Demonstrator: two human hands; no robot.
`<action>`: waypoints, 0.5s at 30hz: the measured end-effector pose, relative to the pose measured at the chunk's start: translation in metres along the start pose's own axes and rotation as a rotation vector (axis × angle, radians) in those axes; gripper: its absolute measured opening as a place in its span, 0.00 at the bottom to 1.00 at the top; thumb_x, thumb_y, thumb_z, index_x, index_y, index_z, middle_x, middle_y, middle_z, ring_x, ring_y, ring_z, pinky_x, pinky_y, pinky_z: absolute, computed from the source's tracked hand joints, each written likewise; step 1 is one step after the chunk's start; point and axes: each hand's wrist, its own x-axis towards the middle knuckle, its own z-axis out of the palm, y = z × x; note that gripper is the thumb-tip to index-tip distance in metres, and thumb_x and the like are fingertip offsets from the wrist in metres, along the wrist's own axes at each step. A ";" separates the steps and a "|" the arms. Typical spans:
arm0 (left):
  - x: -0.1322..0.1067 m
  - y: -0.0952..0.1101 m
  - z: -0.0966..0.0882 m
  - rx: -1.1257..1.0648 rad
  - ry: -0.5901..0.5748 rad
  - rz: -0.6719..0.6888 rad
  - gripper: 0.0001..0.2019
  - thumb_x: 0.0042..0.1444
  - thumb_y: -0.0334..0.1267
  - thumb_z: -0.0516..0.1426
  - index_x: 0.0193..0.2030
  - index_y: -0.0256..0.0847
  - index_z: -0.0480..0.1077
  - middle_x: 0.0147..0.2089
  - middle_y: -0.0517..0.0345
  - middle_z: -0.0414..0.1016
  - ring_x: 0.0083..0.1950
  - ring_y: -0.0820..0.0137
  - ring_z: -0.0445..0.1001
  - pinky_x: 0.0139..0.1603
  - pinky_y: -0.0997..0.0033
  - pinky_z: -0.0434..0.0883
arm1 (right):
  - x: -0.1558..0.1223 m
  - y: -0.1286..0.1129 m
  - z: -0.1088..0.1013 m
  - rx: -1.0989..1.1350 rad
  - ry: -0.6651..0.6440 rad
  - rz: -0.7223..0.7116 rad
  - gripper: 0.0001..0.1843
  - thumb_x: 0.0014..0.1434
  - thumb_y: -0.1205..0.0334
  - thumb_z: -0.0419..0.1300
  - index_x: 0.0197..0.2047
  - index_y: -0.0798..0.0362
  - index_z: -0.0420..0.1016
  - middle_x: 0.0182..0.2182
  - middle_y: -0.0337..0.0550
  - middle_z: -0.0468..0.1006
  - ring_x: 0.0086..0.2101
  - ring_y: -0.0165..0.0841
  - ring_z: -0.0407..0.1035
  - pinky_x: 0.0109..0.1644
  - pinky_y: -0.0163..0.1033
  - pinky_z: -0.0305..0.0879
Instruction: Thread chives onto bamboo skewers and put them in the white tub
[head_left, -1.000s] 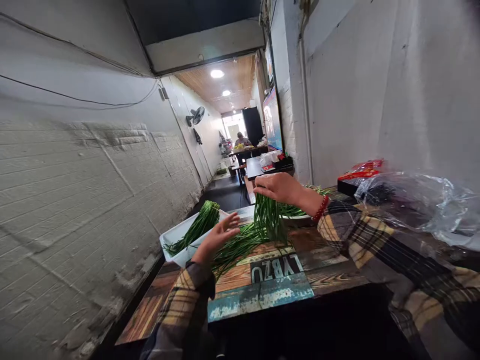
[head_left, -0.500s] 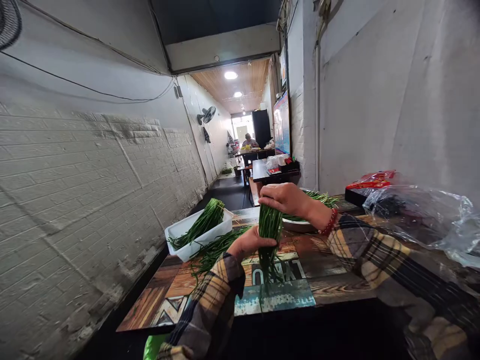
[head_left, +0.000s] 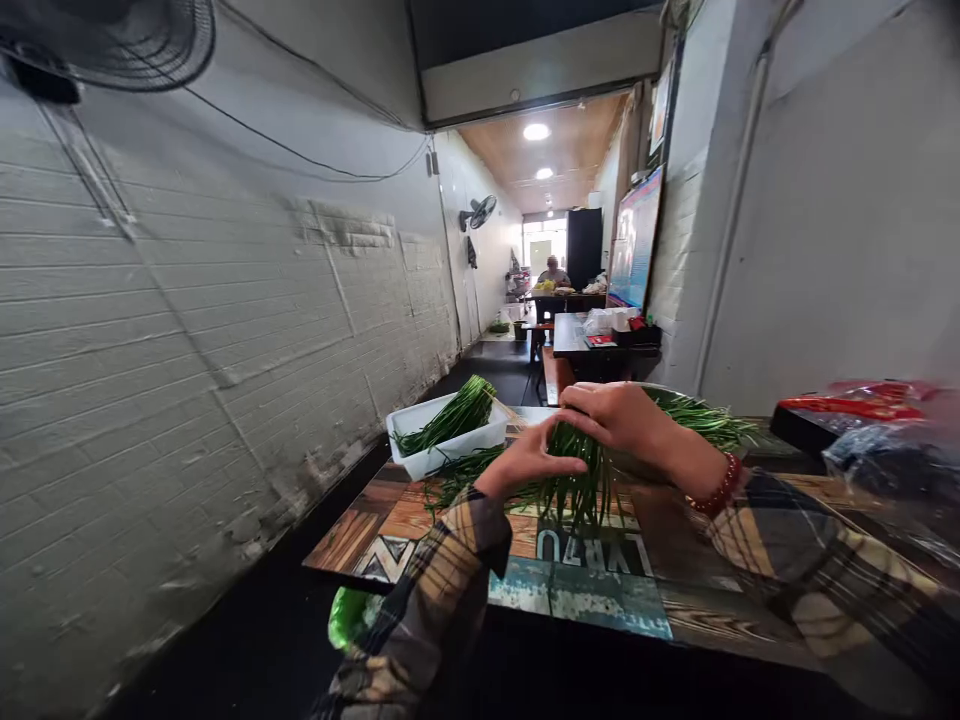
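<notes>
A bunch of long green chives hangs over the table, its loose ends spread downward. My right hand is closed around the top of the bunch from above. My left hand is beside it on the left, thumb stretched out across the front of the chives and apart from the fingers, whose tips meet the top near my right hand. More chives lie on the table behind my left hand. A white plastic tub holds another bunch with its cut ends raised, and thin wooden sticks rest at its corner.
Behind my right hand, a bowl holds more chives. Clear plastic and red packaging lie at the right on the patterned wooden table. A green bag is below the left edge. Farther off, a person sits at another table.
My left hand has loosened from the chives and moved up toward my right hand. The bunch's lower ends have fanned out. The view has turned left.
</notes>
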 end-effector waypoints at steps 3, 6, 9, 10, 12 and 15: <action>-0.009 -0.014 0.013 -0.100 -0.028 -0.127 0.27 0.38 0.44 0.70 0.45 0.33 0.73 0.40 0.53 0.77 0.40 0.65 0.74 0.46 0.65 0.69 | 0.004 -0.003 0.011 0.084 0.045 0.069 0.18 0.68 0.50 0.47 0.38 0.52 0.71 0.32 0.44 0.77 0.33 0.35 0.71 0.35 0.35 0.57; -0.026 -0.027 0.009 -0.194 0.029 -0.174 0.24 0.38 0.44 0.70 0.40 0.32 0.73 0.35 0.56 0.76 0.34 0.70 0.72 0.38 0.71 0.68 | 0.008 0.001 0.017 0.204 0.114 0.181 0.18 0.66 0.49 0.50 0.36 0.53 0.72 0.31 0.44 0.78 0.33 0.35 0.72 0.37 0.36 0.59; -0.039 -0.033 -0.006 -0.243 0.093 -0.181 0.21 0.40 0.43 0.70 0.38 0.33 0.73 0.34 0.57 0.76 0.32 0.72 0.71 0.36 0.73 0.67 | 0.011 0.006 0.021 0.369 0.118 0.253 0.20 0.66 0.50 0.49 0.39 0.55 0.74 0.32 0.44 0.78 0.30 0.33 0.72 0.37 0.36 0.62; -0.042 -0.034 -0.011 -0.256 0.123 -0.183 0.21 0.40 0.43 0.70 0.38 0.33 0.72 0.33 0.57 0.76 0.32 0.72 0.71 0.36 0.73 0.67 | 0.011 0.008 0.022 0.429 0.095 0.278 0.21 0.66 0.50 0.47 0.41 0.55 0.74 0.32 0.44 0.79 0.29 0.32 0.72 0.36 0.36 0.63; -0.048 -0.035 -0.023 -0.284 0.196 -0.191 0.21 0.40 0.42 0.70 0.39 0.34 0.72 0.34 0.57 0.77 0.32 0.72 0.72 0.35 0.73 0.68 | 0.008 0.011 0.024 0.530 0.029 0.328 0.22 0.67 0.50 0.44 0.47 0.56 0.73 0.32 0.43 0.79 0.27 0.31 0.73 0.35 0.35 0.64; -0.057 -0.038 -0.038 -0.321 0.274 -0.221 0.21 0.41 0.43 0.69 0.39 0.35 0.71 0.33 0.56 0.77 0.30 0.71 0.73 0.33 0.72 0.69 | -0.002 0.013 0.028 0.602 -0.097 0.363 0.23 0.66 0.51 0.45 0.50 0.57 0.72 0.31 0.43 0.79 0.27 0.31 0.72 0.35 0.36 0.65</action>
